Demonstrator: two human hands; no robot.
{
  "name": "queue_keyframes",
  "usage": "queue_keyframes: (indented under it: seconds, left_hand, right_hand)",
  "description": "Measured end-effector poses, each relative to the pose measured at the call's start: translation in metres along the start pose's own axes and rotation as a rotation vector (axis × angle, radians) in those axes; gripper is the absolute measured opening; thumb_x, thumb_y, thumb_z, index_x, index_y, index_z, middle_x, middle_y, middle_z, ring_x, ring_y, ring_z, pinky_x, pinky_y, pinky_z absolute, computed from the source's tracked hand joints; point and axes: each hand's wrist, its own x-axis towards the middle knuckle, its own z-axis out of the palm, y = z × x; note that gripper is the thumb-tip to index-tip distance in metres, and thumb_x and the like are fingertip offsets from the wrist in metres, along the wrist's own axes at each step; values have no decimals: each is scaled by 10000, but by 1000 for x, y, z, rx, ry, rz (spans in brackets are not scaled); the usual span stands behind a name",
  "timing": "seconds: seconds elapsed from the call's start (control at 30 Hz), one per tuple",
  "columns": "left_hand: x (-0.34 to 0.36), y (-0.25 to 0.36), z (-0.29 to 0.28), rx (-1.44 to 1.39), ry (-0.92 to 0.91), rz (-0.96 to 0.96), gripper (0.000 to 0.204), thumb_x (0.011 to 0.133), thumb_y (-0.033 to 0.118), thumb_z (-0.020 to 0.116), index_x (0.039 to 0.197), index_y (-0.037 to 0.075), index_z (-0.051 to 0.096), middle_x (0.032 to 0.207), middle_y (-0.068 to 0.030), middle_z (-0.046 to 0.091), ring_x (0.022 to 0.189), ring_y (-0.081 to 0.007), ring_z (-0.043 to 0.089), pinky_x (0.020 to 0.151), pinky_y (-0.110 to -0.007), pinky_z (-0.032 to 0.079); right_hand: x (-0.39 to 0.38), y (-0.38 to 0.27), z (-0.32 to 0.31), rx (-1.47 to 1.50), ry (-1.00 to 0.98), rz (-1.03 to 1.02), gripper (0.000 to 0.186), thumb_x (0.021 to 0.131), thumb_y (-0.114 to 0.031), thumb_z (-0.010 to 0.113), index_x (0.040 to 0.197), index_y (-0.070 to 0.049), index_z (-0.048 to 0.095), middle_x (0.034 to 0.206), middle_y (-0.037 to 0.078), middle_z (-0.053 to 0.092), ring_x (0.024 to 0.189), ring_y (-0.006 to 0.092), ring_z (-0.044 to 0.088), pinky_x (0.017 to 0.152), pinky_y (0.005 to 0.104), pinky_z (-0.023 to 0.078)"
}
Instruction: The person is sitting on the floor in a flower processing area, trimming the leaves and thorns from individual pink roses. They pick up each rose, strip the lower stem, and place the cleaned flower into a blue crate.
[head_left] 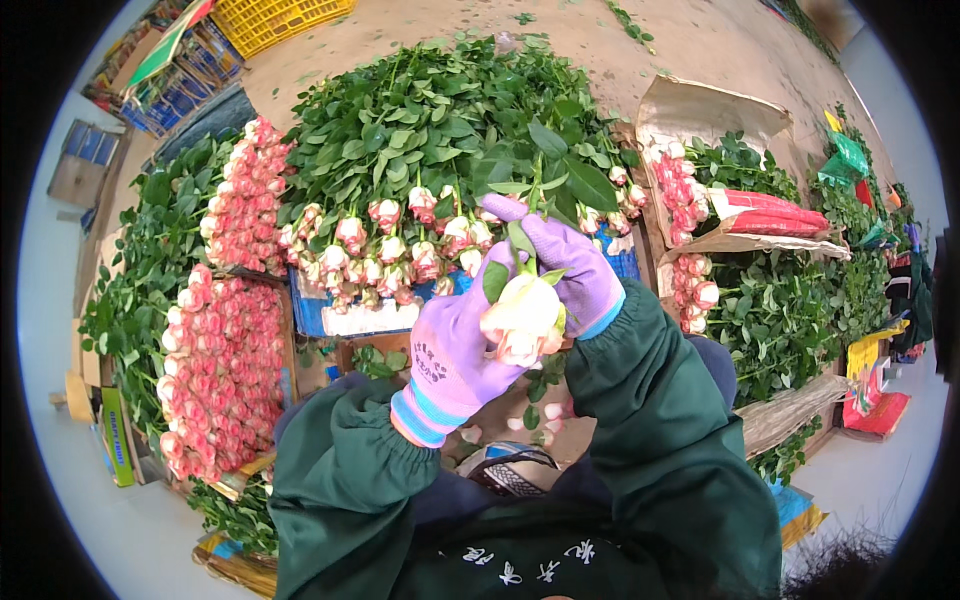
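A pale cream and pink rose (524, 318) is held between my hands, its bloom toward me and its leafy stem pointing away. My left hand (455, 345), in a lilac glove, is closed around the rose just behind and beside the bloom. On the other side, my right hand (575, 265) in a matching glove has its fingers closed at the stem. Some fingertips are hidden behind leaves and petals. Just beyond lies a heap of pink-and-cream roses (392, 248), blooms toward me and green stems (400, 130) stretching away.
Packed pink rose bunches (225, 370) stand at the left. To the right, more roses (695, 290) lie beside an open paper wrap (700, 110) and a red-and-white package (770, 215). A yellow crate (285, 22) sits at the far left, and fallen petals (550, 412) lie below my hands.
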Motion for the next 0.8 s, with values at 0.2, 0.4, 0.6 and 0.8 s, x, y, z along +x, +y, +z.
queue_keyframes:
  seconds: [0.2, 0.4, 0.6, 0.8]
  left_hand:
    - [-3, 13, 1, -294, 63, -174, 745, 710, 198, 784, 1353, -10, 470, 895, -105, 683, 743, -248, 658, 681, -343, 517]
    - [-9, 15, 3, -542, -127, -226, 681, 782, 178, 786, 1361, -9, 480, 1063, -89, 681, 914, -160, 671, 818, -299, 529]
    - [-11, 30, 8, -148, -504, 295, 752, 754, 357, 754, 1385, 81, 453, 745, -103, 643, 630, -294, 641, 546, -392, 468]
    - [-65, 10, 44, 171, -972, 272, 689, 847, 351, 635, 1417, 56, 384, 795, -131, 616, 684, -324, 615, 595, -436, 467]
  right_hand:
    - [-3, -2, -11, 179, 21, 119, 552, 987, -450, 492, 1344, -31, 459, 1056, 75, 633, 957, 186, 631, 885, 342, 513]
    - [-14, 1, -28, 182, 111, 175, 731, 881, -671, 488, 1257, -46, 513, 965, 93, 628, 871, 213, 645, 794, 353, 547]
    - [-51, -27, -39, -515, 245, 5, 348, 968, -257, 550, 1282, -114, 597, 822, -23, 630, 507, 20, 411, 448, 180, 299]
    - [-72, -3, -106, -1266, 392, 467, 323, 862, -244, 653, 1136, -75, 625, 764, 67, 679, 521, 154, 565, 491, 311, 455]
